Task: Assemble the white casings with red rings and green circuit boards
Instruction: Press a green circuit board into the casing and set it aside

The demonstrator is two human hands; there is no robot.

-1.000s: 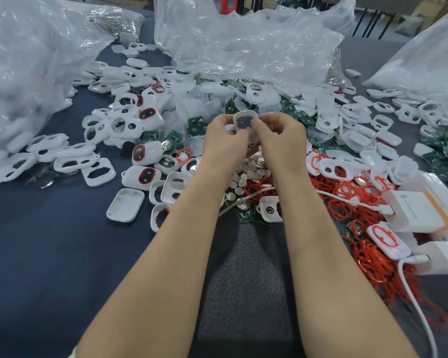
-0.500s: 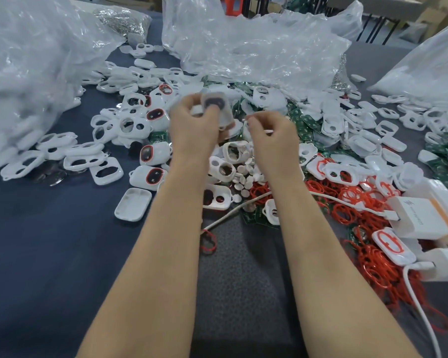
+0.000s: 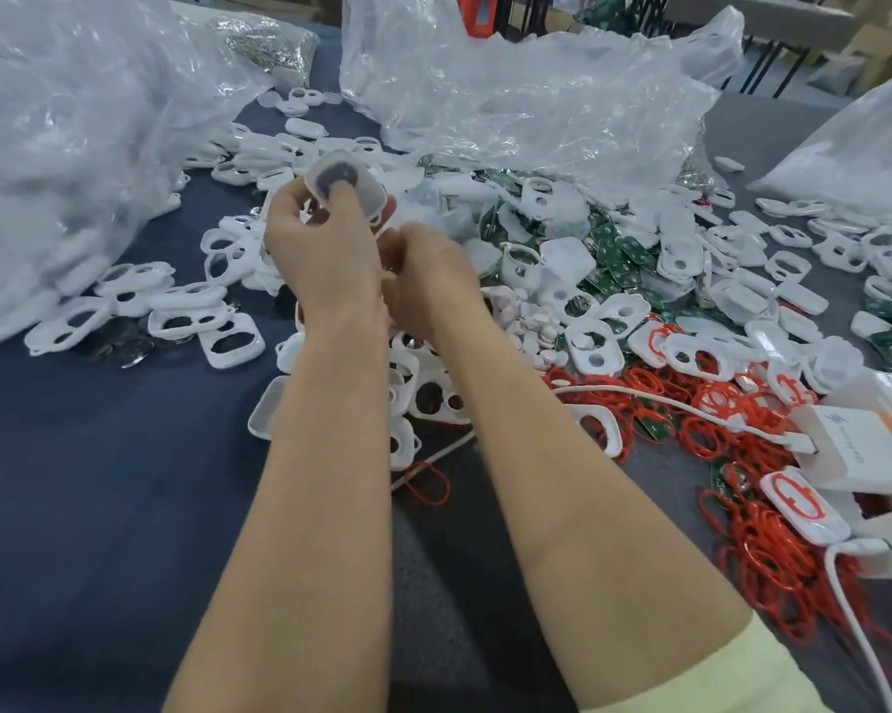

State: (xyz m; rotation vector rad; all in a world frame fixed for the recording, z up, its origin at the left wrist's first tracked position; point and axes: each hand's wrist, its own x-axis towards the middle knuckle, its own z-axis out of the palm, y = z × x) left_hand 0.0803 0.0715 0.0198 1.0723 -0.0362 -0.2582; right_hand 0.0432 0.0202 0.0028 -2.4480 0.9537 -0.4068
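Observation:
My left hand (image 3: 320, 249) holds a white casing (image 3: 348, 190) up above the table, fingers curled round it, a fingertip over its dark round opening. Just to the right and lower, my right hand (image 3: 428, 280) has its fingers curled; whether they pinch anything is hidden. Loose white casings (image 3: 595, 342) lie heaped across the middle of the table. Red rings (image 3: 773, 548) pile at the right. Green circuit boards (image 3: 621, 254) are scattered behind the casings.
Big clear plastic bags stand at the left (image 3: 73, 146), the back (image 3: 526, 95) and the far right (image 3: 855, 146). White charger blocks (image 3: 865, 434) with a white cable (image 3: 639, 398) sit at the right. Small white round discs (image 3: 536, 321) lie mid-table. Dark blue cloth (image 3: 99, 481) covers the near left.
The left hand carried the casing away from the right hand, up and to the left. The right hand let go of it and has drawn close under the left hand again.

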